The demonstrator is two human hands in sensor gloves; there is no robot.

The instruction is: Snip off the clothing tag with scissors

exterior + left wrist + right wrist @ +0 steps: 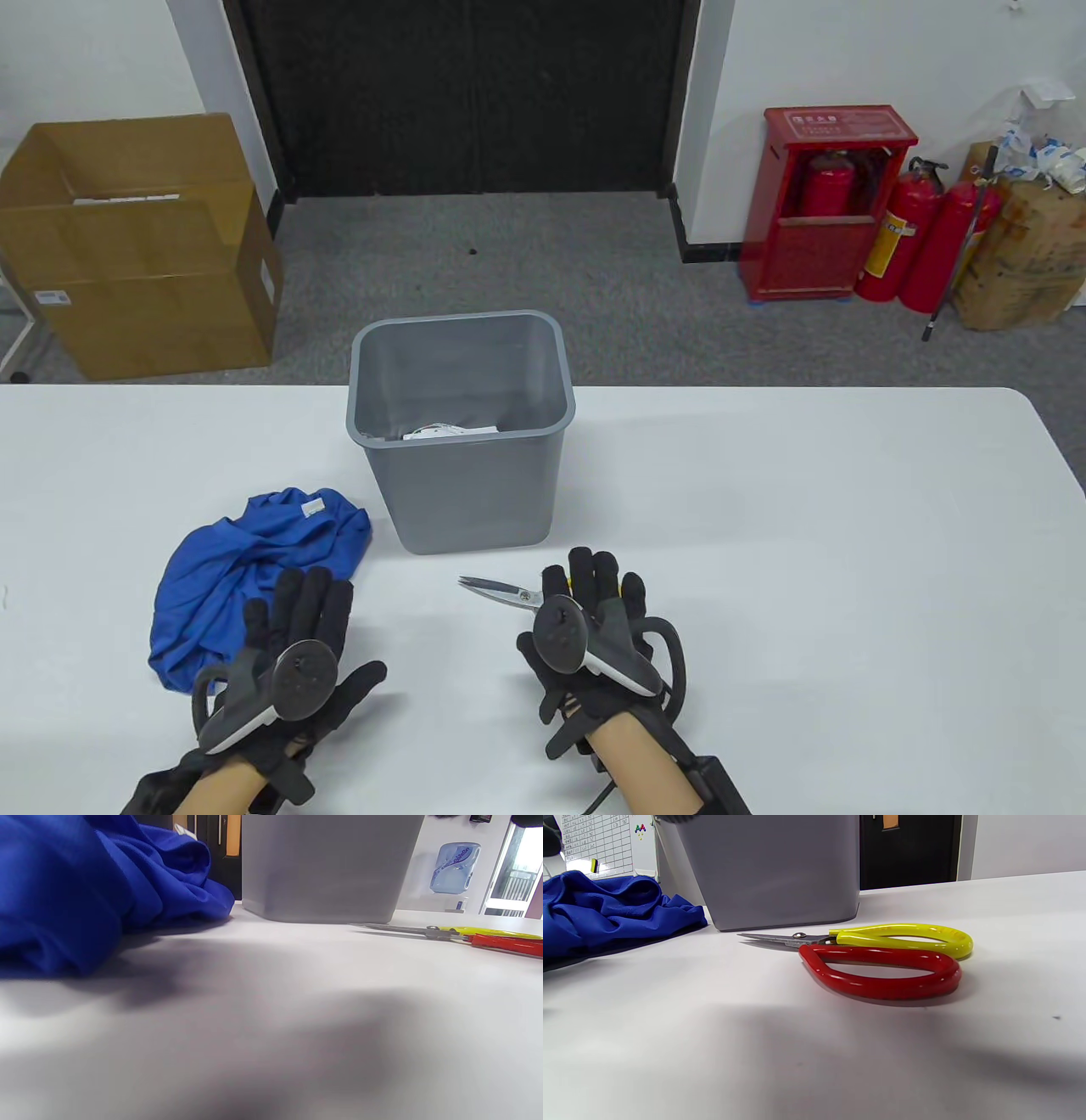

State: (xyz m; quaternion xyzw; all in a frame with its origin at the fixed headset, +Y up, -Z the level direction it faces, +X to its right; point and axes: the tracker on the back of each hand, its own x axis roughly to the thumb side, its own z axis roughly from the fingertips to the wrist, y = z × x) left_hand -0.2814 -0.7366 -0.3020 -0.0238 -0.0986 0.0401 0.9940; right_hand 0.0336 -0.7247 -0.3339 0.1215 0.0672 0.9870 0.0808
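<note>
White table (pixel 764 509): both hands flat, fingers spread, holding nothing; left hand (pixel 288 654) beside blue garment (pixel 246 569), right hand (pixel 594 637) over scissors (pixel 874 959) near the front edge

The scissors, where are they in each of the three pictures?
Table view: the scissors lie low in the middle, blades pointing left, handles hidden under the right hand.
Left wrist view: far right, flat on the table.
Right wrist view: centre, red and yellow handles towards the right.
Shared landmark: the grey bin just behind them in every view.

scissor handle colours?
One red, one yellow on the scissors; clearest in the right wrist view.
</note>
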